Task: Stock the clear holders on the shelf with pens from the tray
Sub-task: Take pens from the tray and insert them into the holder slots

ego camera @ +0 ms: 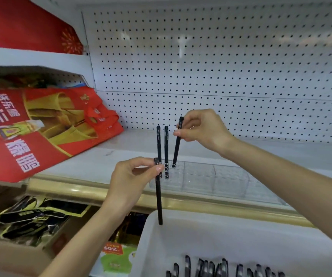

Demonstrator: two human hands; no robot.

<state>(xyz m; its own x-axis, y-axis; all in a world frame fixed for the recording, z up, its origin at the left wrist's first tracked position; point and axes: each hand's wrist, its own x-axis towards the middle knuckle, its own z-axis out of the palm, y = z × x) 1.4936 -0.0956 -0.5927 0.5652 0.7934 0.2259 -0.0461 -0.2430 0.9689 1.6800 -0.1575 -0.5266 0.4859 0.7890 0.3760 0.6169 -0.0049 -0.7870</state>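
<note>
Pens [211, 266], slim and black, are laid in the white tray [241, 234] at six o'clock. One pen [176, 145] is pinched by the right hand [203, 129], tip at the clear holder [221, 180]; a second pen [158, 196] is pinched upright by the left hand [129, 178].

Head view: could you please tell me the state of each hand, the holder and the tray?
Left hand: pinches one pen upright by the tray.
Right hand: pinches another pen, tip at the clear holder.
Clear holder: two standing pens, mostly unfilled.
Tray: loose pens lying inside.

Head camera looks forward and down, near the shelf [121, 154].
</note>
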